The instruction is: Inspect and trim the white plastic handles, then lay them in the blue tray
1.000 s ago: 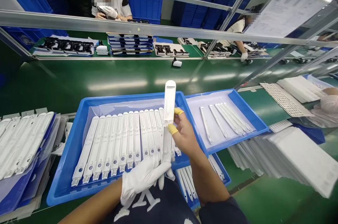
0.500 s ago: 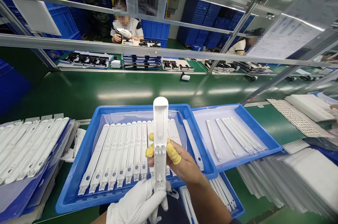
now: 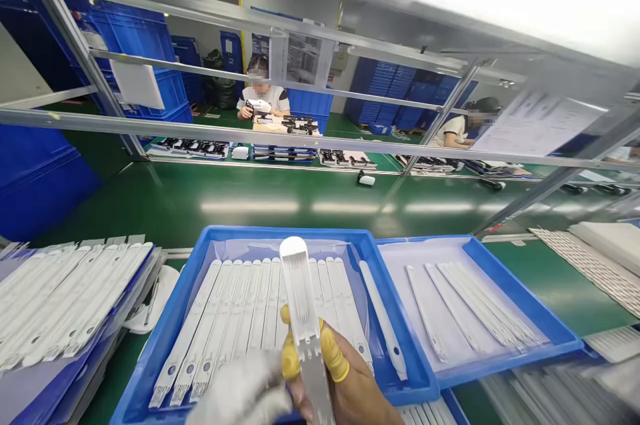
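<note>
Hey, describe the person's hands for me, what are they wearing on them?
The left hand wears a white glove, somewhat blurred in this view. The right hand has no glove, but two of its fingers have yellow finger cots covering their tips. The sleeves are out of view.

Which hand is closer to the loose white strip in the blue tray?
Right: the right hand is just left of the strip; the left hand sits farther left.
</note>
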The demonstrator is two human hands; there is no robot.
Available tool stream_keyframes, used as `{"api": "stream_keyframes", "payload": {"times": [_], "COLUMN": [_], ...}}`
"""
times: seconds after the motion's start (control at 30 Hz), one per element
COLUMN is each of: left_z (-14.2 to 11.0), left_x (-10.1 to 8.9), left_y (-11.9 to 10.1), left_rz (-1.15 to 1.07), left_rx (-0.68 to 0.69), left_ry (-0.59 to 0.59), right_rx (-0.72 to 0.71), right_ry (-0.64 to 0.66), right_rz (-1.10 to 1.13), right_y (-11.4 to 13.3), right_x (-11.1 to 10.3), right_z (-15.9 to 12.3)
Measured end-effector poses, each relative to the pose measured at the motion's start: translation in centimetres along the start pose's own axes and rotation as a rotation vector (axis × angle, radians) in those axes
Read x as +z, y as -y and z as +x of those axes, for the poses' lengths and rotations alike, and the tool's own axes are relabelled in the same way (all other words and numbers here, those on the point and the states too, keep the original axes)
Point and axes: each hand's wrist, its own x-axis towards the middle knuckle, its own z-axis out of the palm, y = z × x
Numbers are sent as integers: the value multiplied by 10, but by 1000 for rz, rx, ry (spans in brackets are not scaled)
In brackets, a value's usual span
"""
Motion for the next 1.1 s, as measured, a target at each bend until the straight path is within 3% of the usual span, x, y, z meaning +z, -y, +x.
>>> {"api": "stream_keyframes", "payload": {"times": [0.1, 0.17, 0.2, 0.27, 0.4, 0.5, 0.6, 0.73, 0.87, 0.97, 1.1], "left_z": [1, 18, 31, 57, 83, 72, 56, 42, 36, 38, 47], "left_x": [-19, -32, -39, -55, -73, -64, -51, -50, -53, -52, -51], "left_y": [-13, -24, -27, -26, 4, 30, 44, 42, 12, -18, -47], "left_rz": [300, 554, 665, 845, 939, 989, 910, 608, 119, -212, -282], "left_rx": [354, 581, 599, 465, -124, -168, -129, -127, -266, -209, -119], "left_ry": [-323, -372, -380, -323, -538, -432, -336, -438, -585, -597, -557], "right_rx": [-2, 31, 45, 60, 54, 53, 69, 50, 70, 84, 101], "right_ry": [-13, -8, -11, -16, -20, -27, -13, 14, 20, 40, 64], "right_rz": [-19, -59, -71, -83, -126, -108, -68, -47, -55, -56, -93], "right_y": [-3, -3, -3, -2, -2, -4, -5, -3, -1, -2, -3], "right_x": [8, 14, 17, 21, 20, 18, 18, 21, 23, 23, 22], "right_z": [0, -1, -3, -8, -19, -21, -18, -13, -11, -10, -8]}}
